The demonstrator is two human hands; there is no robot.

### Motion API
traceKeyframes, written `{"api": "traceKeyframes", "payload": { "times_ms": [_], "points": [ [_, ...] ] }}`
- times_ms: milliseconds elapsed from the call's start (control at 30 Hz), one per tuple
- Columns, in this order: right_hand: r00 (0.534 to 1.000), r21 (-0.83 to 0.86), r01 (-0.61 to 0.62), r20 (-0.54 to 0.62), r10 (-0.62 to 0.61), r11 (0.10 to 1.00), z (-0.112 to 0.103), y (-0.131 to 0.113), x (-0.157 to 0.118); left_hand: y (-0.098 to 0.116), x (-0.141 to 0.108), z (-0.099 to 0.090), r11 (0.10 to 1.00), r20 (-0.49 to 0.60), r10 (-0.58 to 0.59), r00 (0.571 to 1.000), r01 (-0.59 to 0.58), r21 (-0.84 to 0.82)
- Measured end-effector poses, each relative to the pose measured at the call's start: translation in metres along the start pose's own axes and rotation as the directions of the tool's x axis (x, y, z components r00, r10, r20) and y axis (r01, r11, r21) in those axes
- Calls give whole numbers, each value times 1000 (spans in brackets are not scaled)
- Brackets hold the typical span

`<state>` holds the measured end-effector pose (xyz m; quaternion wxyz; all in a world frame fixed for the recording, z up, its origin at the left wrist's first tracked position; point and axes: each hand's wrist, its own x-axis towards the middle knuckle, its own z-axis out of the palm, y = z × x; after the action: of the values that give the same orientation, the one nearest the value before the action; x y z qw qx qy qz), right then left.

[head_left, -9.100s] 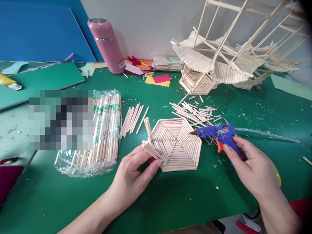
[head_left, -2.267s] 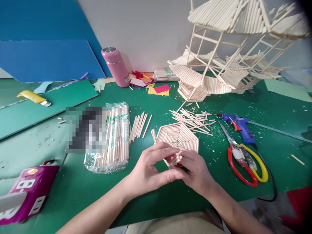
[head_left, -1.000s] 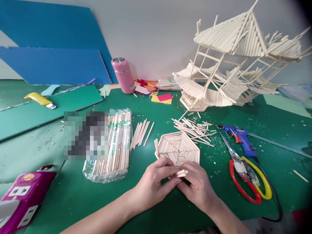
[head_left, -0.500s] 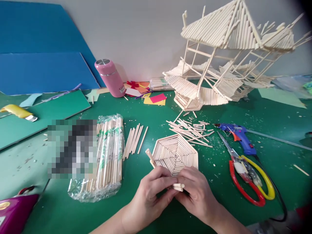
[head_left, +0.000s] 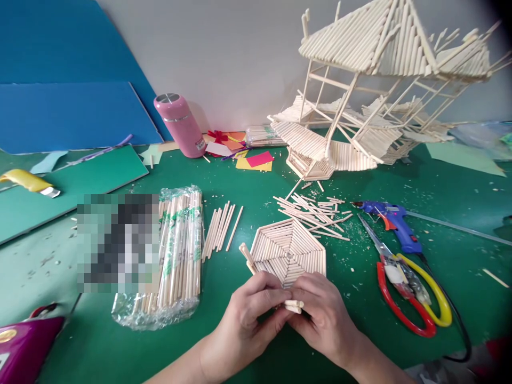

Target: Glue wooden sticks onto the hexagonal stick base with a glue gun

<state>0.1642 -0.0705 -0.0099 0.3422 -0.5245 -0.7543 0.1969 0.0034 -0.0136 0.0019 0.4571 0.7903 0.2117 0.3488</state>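
A polygonal panel (head_left: 288,250) of thin wooden sticks, laid in rings around a centre, faces up between my hands. My left hand (head_left: 256,306) and my right hand (head_left: 320,314) both close on its near edge, fingertips meeting. Short stick ends (head_left: 294,305) poke out between my thumbs and fingers; what they join onto is hidden. At the panel's left corner a couple of short sticks (head_left: 247,257) stick out and up. Loose cut sticks (head_left: 314,216) lie scattered just beyond the panel, and a row of sticks (head_left: 220,229) lies left of it.
To the right are a blue glue gun (head_left: 390,218) and scissors (head_left: 408,290) with red and yellow handles. A plastic-wrapped stick bundle (head_left: 178,250) lies left. Behind stand a pink flask (head_left: 182,128) and a large stick-built pavilion model (head_left: 360,106). A yellow cutter (head_left: 30,181) lies far left.
My hands and the panel hold nearly the same pose. The whole view has shifted very slightly.
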Motion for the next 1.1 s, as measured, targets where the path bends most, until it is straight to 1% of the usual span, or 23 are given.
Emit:
{"api": "traceKeyframes", "payload": {
  "times_ms": [133,600,833,1100],
  "points": [
    [1000,5,-3,21,3,1000,-1,0,0,0,-2,0,1000,7,-11,1000,11,8],
    [1000,7,4,2,-4,1000,-2,-1,1,0,-3,1,1000,3,1,1000,-1,10],
    [1000,-11,3,10,-2,1000,-2,-1,2,0,-1,1,1000,-7,12,1000,-12,2],
    [1000,-28,1,17,0,1000,-3,-1,2,-1,-3,1,1000,4,-12,1000,12,-1]
  ]
}}
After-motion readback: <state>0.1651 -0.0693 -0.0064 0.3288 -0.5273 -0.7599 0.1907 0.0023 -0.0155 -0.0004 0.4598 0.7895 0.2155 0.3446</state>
